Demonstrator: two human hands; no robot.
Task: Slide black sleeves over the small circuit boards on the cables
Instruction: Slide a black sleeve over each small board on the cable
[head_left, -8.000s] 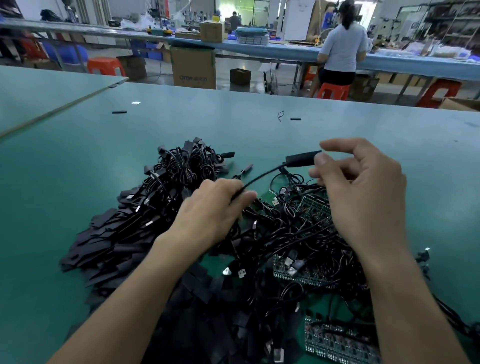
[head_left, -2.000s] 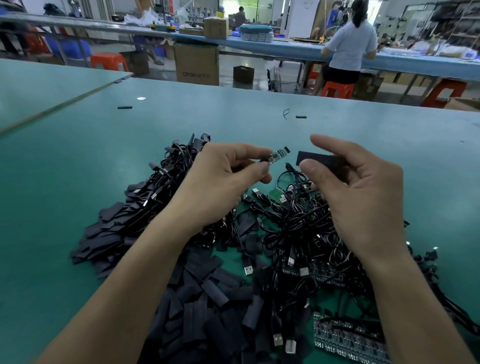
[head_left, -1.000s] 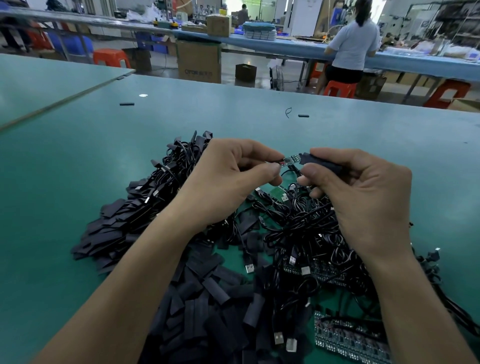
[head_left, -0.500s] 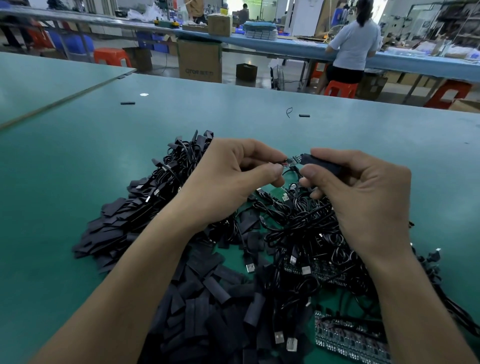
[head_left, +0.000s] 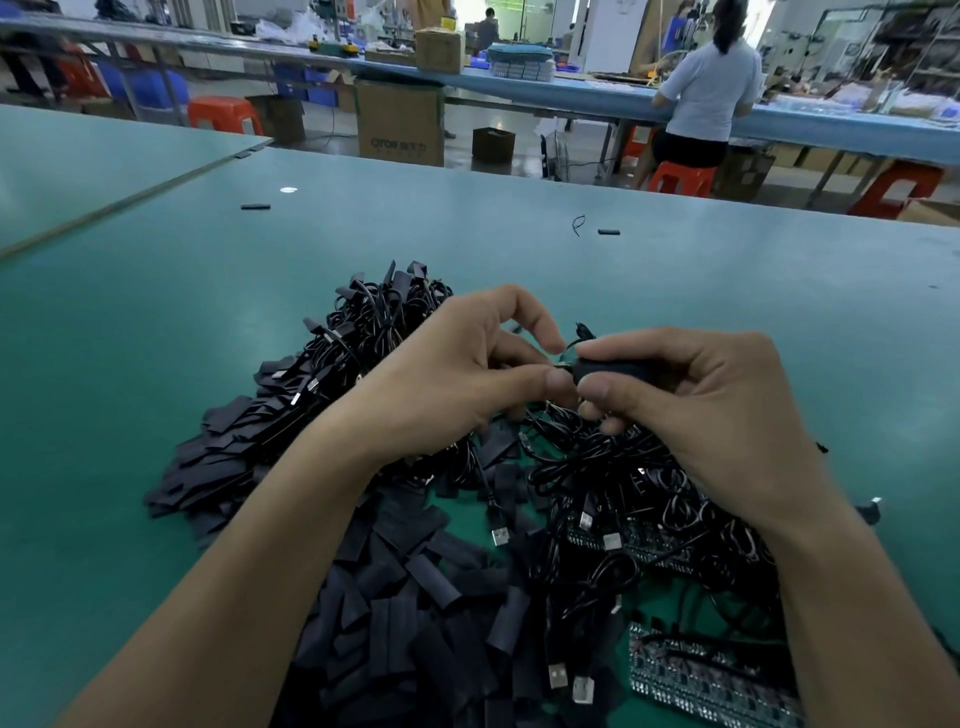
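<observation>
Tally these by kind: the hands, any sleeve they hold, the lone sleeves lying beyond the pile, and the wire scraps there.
Hands, left hand and right hand: 2
held sleeve: 1
lone sleeves: 2
wire scrap: 1
Total: 6

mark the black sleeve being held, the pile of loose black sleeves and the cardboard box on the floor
black tubular sleeve (head_left: 615, 368): head view, exposed middle
pile of loose flat black sleeves (head_left: 415, 597): head view, pile centre
brown cardboard box (head_left: 400, 122): head view, front face

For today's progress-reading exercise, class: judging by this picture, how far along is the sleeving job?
Looks done: sleeved cables heaped left. In hand: right hand grips a black sleeve; left hand pinches the cable entering it. Left: tangled unsleeved cables and loose sleeves.
</observation>
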